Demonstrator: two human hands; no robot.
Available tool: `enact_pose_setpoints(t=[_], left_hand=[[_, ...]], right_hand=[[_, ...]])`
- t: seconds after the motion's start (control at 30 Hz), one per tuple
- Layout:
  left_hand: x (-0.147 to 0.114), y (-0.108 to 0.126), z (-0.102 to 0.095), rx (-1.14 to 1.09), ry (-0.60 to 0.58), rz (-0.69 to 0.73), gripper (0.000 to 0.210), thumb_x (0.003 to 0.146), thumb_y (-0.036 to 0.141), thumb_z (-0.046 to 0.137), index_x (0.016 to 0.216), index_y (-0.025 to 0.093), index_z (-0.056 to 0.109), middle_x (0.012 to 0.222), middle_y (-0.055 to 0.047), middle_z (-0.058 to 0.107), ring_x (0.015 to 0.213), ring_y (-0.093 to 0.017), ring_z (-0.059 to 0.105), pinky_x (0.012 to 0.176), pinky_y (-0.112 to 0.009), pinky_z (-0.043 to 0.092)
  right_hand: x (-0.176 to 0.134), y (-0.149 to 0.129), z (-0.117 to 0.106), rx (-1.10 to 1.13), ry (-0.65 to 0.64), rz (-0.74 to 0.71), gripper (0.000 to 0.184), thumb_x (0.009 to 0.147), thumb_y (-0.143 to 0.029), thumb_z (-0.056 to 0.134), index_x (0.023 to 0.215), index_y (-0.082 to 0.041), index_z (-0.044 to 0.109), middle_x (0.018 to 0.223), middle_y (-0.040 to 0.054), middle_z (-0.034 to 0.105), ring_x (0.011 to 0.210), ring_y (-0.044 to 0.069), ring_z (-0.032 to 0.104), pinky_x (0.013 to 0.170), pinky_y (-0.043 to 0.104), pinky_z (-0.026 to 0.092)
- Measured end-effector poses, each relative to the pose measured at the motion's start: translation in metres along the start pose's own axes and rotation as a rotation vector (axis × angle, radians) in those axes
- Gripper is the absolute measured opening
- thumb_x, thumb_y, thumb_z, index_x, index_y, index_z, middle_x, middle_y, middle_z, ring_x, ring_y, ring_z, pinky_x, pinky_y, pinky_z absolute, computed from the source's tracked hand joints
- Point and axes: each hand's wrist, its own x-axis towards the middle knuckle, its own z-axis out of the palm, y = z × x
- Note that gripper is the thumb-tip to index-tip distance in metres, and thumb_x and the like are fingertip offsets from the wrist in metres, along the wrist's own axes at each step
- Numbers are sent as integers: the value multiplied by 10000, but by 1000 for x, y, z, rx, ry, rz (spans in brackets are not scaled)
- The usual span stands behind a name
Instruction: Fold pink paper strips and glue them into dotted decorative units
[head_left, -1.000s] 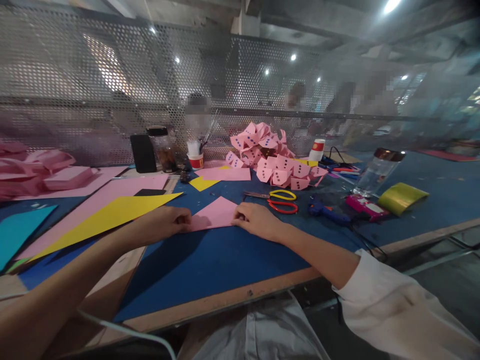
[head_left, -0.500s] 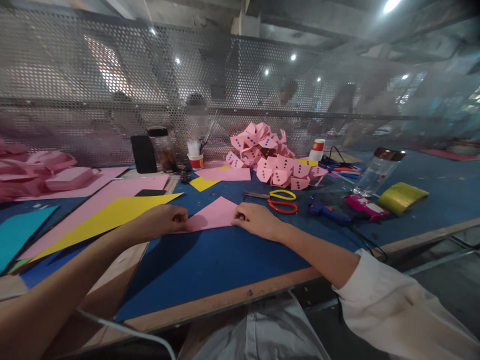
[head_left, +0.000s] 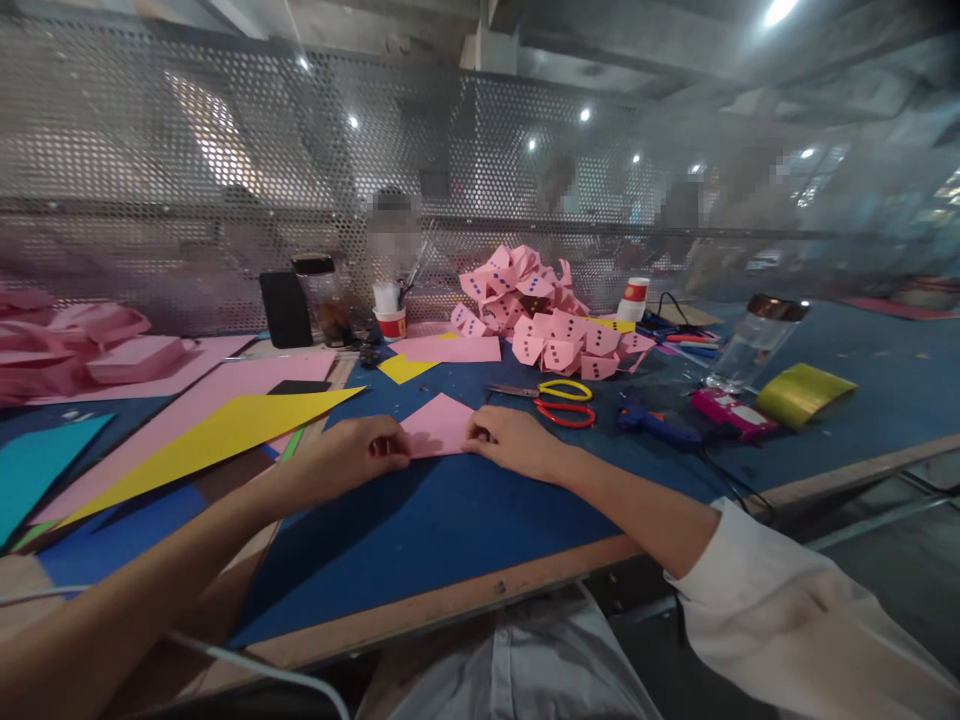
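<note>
On counter (head_left: 450, 520), left grip (head_left: 360, 452) pinches pink sheet (head_left: 437, 424) at nine o'clock, right grip (head_left: 517, 440) at three; even pressure should crease cleanly.

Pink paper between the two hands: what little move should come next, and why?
I'd suggest the left hand press lightly along the near edge of the pink paper toward the right hand. That edge runs fairly straight between the hands, and the right hand is on the opposite side, where it could steady the paper. Whether the edge is a fold, I can't tell.
</note>
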Motion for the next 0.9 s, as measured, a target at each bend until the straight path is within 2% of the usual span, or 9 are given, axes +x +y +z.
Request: enact_pose_setpoints(t=[0.1,0.2,0.47,0.63,0.9], left_hand=[[0,6,14,12,14,42,248,854,457,592,837,228,687,818,-15,708,734,-199,617,662,-278,420],[0,7,19,7,41,35,303,893,481,542,809,213,656,811,-28,704,728,-203,614,661,-286,412],[4,5,19,24,1,-2,340,890,525,517,805,212,620,794,-39,694,722,-217,612,636,-294,391],[3,7,20,-32,29,-44,280,864,494,559,863,217,598,760,-9,666,690,-200,608,611,-283,384],[5,5,20,-21,3,-39,337,866,543,545,804,215,593,756,-23,678,693,-214,608,610,-290,379]], right_hand=[[0,0,0,-3,6,-8,128,918,-308,670,920,-180,665,923,28,661,821,142,595,722,243,388],[0,0,-1,-6,5,-10,129,918,-310,670,920,-181,666,923,27,663,837,145,599,724,244,386],[1,-2,-2,-14,-12,54,146,914,-341,673,920,-195,679,907,21,666,809,141,599,685,243,366],[1,-2,-2,-4,-11,92,161,899,-359,686,901,-198,677,891,12,667,787,133,595,665,242,354],[2,-3,-3,-1,-21,116,121,889,-328,685,894,-207,679,890,7,681,789,136,595,653,242,341]])
